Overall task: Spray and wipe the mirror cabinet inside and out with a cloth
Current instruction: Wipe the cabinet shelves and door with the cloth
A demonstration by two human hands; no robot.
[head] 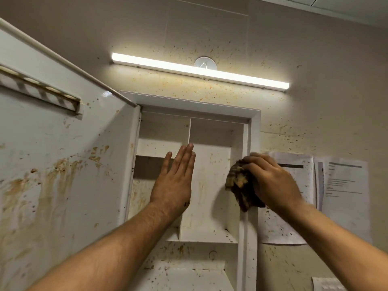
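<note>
Cloth (239, 185) is balled up in my right hand (270, 181), fingers clamped round it, pressed on the right edge of the mirror cabinet (255, 133) frame. Left hand (175, 179) is flat, fingers straight, near the middle divider (190, 131); touching or not, hard to tell. So I'm mid-wipe; next I'd drag down that jamb, then tackle the stained open door (63, 164).
</note>
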